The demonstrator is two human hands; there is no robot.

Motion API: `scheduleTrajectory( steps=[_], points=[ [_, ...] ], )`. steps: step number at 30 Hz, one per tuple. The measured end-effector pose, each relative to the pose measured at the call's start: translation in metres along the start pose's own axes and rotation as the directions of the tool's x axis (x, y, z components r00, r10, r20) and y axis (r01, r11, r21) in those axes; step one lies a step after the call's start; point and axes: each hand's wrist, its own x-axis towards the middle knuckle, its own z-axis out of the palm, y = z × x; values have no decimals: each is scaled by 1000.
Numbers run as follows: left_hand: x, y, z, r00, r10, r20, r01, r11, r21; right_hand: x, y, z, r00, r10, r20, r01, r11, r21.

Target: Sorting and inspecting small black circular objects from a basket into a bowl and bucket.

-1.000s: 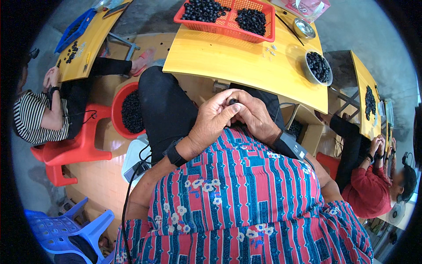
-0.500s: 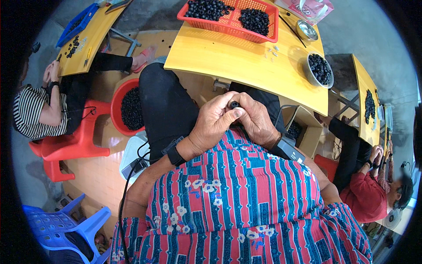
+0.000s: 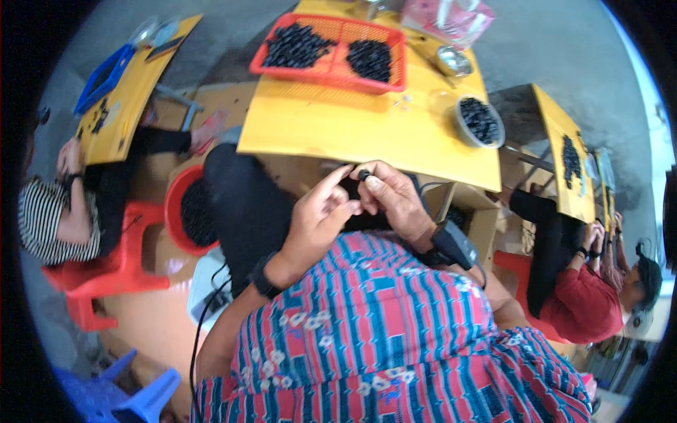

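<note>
Above my lap, near the front edge of the yellow table [image 3: 317,130], my right hand [image 3: 395,197] pinches a small black round part [image 3: 364,175] between thumb and fingertips. Beside it is my left hand [image 3: 319,220], its thumb and index finger apart and nothing seen between them. The left index fingertip comes close to the black part; I cannot tell whether they touch. On the table, a red basket [image 3: 331,79] holds two heaps of black parts. To its right stands a clear round tub [image 3: 465,134] full of black parts.
A metal bowl [image 3: 453,62] and a pink bag [image 3: 451,21] are at the table's back right. Left of my leg sits a red tub [image 3: 174,218] of black parts. A cardboard box [image 3: 483,218] stands under the table's right side. People work at side tables.
My hands, which were together around the black part, have parted. My left hand has moved left and opened, while the right keeps the part. The whole view has shifted and blurred slightly.
</note>
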Motion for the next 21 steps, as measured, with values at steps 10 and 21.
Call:
scheduleTrajectory(
  steps=[10,21],
  points=[
    [1,14,3,998,-32,61,19,979,201,3,-58,-114,714,-535,-450,-76,580,-811],
    [5,10,3,988,-138,67,125,978,167,4,-83,-219,535,-565,-628,-679,155,-717]
  ],
)
